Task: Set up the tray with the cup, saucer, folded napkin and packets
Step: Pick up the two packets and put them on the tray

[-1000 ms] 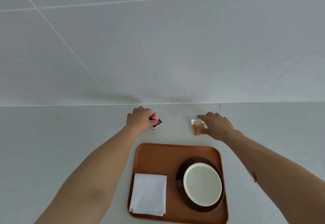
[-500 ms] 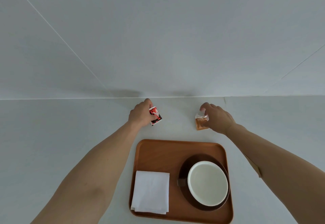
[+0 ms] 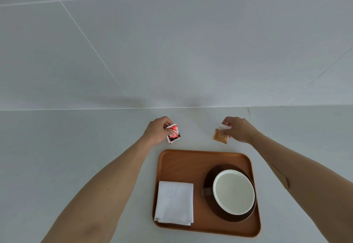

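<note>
A brown wooden tray (image 3: 191, 160) lies on the white table in front of me. On it, a folded white napkin (image 3: 174, 202) lies at the left. A white cup (image 3: 234, 192) stands on a dark brown saucer (image 3: 209, 202) at the right. Just beyond the tray's far edge, my left hand (image 3: 156, 131) grips a red, black and white packet (image 3: 174, 134). My right hand (image 3: 239, 129) pinches a brown packet (image 3: 219, 136) by its white top, and the packet hangs above the table.
The white table (image 3: 76, 156) meets a grey tiled wall (image 3: 172, 51) just beyond my hands. The tray's far strip, near both packets, is bare wood.
Both hands have closed on their packets and lifted them off the table. The view has shifted slightly, so the tray sits lower and to the right.
</note>
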